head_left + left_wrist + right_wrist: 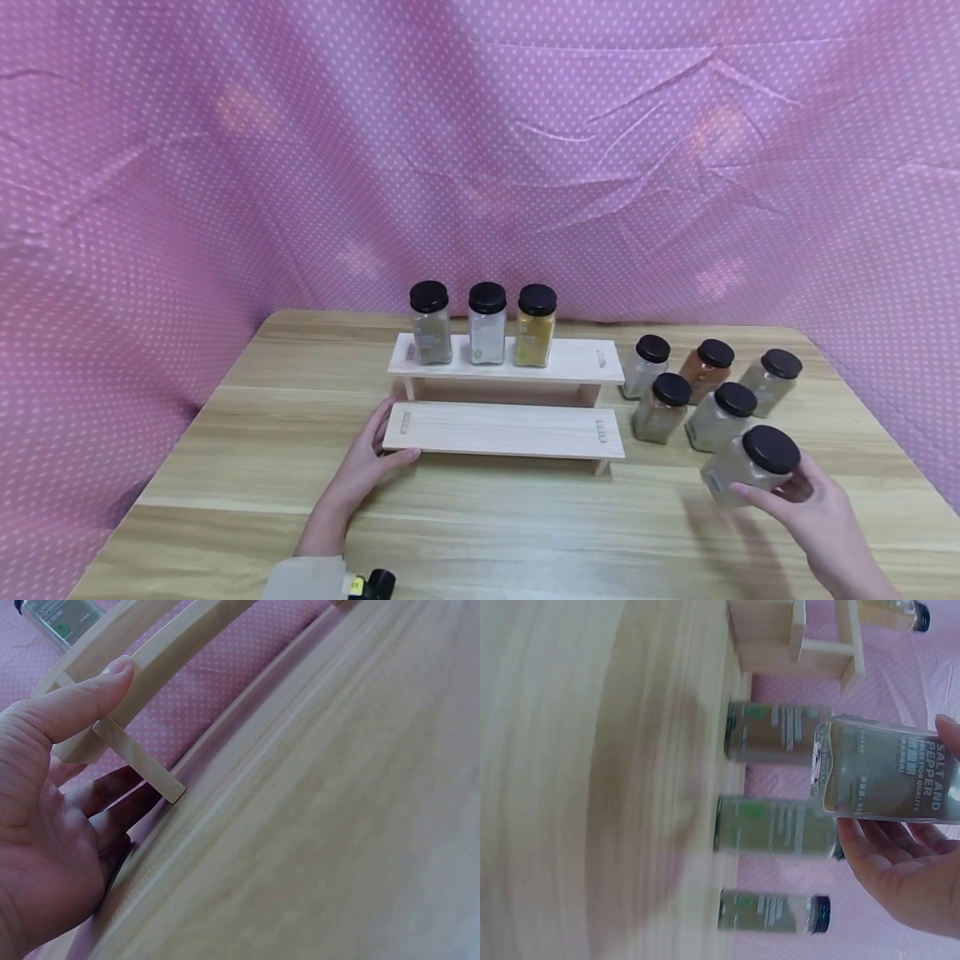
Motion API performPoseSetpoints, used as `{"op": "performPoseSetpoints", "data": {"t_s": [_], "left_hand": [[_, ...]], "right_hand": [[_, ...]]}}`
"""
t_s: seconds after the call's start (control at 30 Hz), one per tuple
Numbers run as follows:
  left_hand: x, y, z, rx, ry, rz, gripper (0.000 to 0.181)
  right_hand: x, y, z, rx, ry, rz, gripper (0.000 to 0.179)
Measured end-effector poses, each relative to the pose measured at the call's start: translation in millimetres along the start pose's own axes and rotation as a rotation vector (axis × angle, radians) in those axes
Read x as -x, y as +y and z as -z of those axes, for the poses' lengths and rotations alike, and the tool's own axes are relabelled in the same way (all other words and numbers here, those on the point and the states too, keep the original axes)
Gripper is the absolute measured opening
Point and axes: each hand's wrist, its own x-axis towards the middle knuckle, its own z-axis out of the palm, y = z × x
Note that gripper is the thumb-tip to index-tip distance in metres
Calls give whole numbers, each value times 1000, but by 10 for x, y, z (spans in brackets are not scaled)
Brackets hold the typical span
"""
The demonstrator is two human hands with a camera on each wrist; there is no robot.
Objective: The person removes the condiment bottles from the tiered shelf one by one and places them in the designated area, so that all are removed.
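Observation:
My right hand [813, 512] grips a black-lidded glass jar [750, 462], tilted and raised off the table. In the right wrist view, this jar [885, 772] bears a "SALT AND PEPPER" label. My left hand [367, 462] holds the left end of the lower tier of a two-tier wooden spice rack [502, 429], thumb along its front edge. From the left wrist, the left hand [52, 795] curls around the rack's end beside a short leg [141, 761]. On the upper tier stand a greenish jar [432, 333], a white jar [487, 333] and a yellow jar [535, 333].
Several more spice jars stand right of the rack, among them an orange-brown jar [705, 373], a brown jar [660, 412] and a pale jar [718, 421]. The wooden table [525, 533] backs onto a pink dotted cloth [480, 167].

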Motion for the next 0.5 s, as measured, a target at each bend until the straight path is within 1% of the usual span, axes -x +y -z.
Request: {"op": "performPoseSetpoints", "data": {"t_s": [0.07, 0.13, 0.27, 0.33, 0.4, 0.5], "left_hand": [[-1, -4, 1, 1, -1, -3, 89], [0, -4, 1, 3, 1, -3, 90], [5, -2, -1, 13, -1, 0, 89], [6, 0, -2, 15, -2, 1, 88], [8, 1, -3, 16, -5, 0, 88], [12, 10, -4, 16, -9, 2, 87]], "right_hand": [[26, -90, 16, 13, -2, -3, 56], [42, -165, 33, -6, -3, -11, 54], [39, -228, 95, 16, -7, -14, 53], [14, -192, 145, 70, -2, -31, 53], [-29, -103, 211, 135, 0, -55, 54], [-118, 105, 334, 194, -10, -106, 58]]}}
